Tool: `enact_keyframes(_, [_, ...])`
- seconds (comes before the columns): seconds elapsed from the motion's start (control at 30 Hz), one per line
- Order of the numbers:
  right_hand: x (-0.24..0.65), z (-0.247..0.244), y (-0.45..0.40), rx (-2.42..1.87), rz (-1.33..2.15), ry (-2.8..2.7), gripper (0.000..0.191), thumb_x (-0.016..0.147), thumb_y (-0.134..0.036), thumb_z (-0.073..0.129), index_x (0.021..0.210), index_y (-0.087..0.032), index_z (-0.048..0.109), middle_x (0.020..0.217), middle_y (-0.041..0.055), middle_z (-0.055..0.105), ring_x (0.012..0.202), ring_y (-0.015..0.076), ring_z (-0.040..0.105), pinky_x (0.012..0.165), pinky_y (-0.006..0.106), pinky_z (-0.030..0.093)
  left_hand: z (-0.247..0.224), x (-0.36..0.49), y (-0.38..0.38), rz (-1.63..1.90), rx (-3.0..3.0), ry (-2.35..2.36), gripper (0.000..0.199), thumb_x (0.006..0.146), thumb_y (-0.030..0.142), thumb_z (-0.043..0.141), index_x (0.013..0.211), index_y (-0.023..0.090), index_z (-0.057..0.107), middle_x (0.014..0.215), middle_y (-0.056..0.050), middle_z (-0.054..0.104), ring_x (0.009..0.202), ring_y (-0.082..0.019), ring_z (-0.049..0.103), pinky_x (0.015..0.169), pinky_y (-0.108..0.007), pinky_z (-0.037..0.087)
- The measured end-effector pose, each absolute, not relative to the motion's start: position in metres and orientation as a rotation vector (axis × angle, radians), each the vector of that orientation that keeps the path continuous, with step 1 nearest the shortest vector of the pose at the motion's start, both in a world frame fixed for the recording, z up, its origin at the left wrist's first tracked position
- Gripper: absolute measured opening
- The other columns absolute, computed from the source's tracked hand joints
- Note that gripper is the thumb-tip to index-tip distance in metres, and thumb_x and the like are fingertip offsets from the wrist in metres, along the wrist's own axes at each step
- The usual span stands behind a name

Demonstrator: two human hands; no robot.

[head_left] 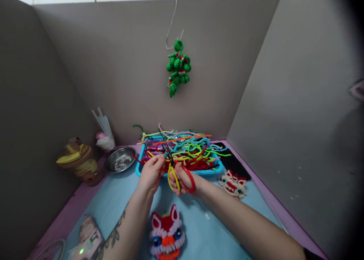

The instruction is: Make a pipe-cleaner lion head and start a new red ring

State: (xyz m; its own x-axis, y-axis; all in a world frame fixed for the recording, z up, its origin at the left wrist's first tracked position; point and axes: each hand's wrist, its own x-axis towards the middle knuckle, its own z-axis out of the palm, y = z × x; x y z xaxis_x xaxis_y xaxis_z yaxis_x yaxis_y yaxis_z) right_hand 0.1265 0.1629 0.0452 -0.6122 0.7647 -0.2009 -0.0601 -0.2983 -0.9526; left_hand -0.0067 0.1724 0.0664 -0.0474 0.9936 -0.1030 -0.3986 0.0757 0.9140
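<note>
In front of the tray, my right hand (180,178) grips scissors (170,157) with one yellow and one red looped handle. Their dark blades point up and away, slightly parted. My left hand (153,170) is closed in a pinch right beside the blades. A small teal bit shows near its fingertips, but I cannot make out clearly what it holds. Just behind both hands, a blue tray (209,172) is heaped with fuzzy pipe cleaners (196,150) in many colours. Nearer me lies a lilac, red and orange fuzzy animal head (167,235).
A cream and red fuzzy head (233,184) lies at right by a black flat object (231,159). At left are a metal dish (121,159) with small pale bits, a brown pot (82,161), white sticks (104,123) and a lit device (88,239). A green ornament (178,68) hangs ahead.
</note>
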Motion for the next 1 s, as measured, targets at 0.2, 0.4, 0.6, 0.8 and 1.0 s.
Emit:
enact_keyframes(0.2, [0.117,0.045,0.167,-0.914,1.931,-1.353,0.07,0.066,-0.088,0.027,0.057,-0.019,0.038,0.04,-0.0066,0.039,0.026,0.0064,0.038,0.029,0.018,0.022,0.064,-0.009,0.175,1.383,0.742,0.975,0.044,0.05,0.042,0.083,0.063,0.013,0.053,0.048,0.007,0.043,0.04,-0.002,0.034,0.035,-0.013,0.021])
enact_keyframes(0.4, [0.115,0.052,0.178,-0.97,1.687,-1.607,0.066,0.069,-0.084,0.033,0.054,-0.019,0.038,0.039,-0.007,0.038,0.027,0.0061,0.038,0.031,0.019,0.029,0.069,-0.014,0.178,1.446,0.591,0.906,0.042,0.051,0.035,0.085,0.063,0.012,0.052,0.051,0.007,0.044,0.041,-0.001,0.038,0.033,-0.01,0.023])
enact_keyframes(0.6, [0.143,0.073,0.173,-1.281,1.355,-1.895,0.03,0.081,-0.049,0.053,0.077,-0.019,0.049,0.055,-0.0056,0.049,0.045,0.0094,0.049,0.044,0.02,0.035,0.097,-0.024,0.172,1.423,0.333,0.843,0.019,0.083,0.028,0.062,0.075,0.012,0.054,0.062,0.002,0.05,0.041,0.0,0.038,0.029,-0.007,0.022])
enact_keyframes(0.8, [0.198,0.054,0.126,-1.604,0.667,-2.569,0.011,0.072,-0.026,0.059,0.079,-0.017,0.061,0.079,0.0068,0.066,0.07,0.0199,0.06,0.058,0.025,0.035,0.108,-0.024,0.161,1.336,0.459,0.81,0.03,0.08,0.039,0.063,0.073,0.011,0.057,0.059,0.002,0.047,0.04,0.0,0.035,0.028,-0.008,0.02])
enact_keyframes(1.0, [0.209,0.059,0.112,-1.694,0.592,-2.406,0.012,0.075,-0.023,0.058,0.082,-0.016,0.066,0.088,0.0102,0.066,0.079,0.0226,0.061,0.067,0.029,0.041,0.105,-0.001,0.145,1.244,0.87,0.954,0.048,0.064,0.057,0.07,0.061,0.011,0.057,0.049,0.003,0.044,0.039,-0.002,0.03,0.033,-0.013,0.018])
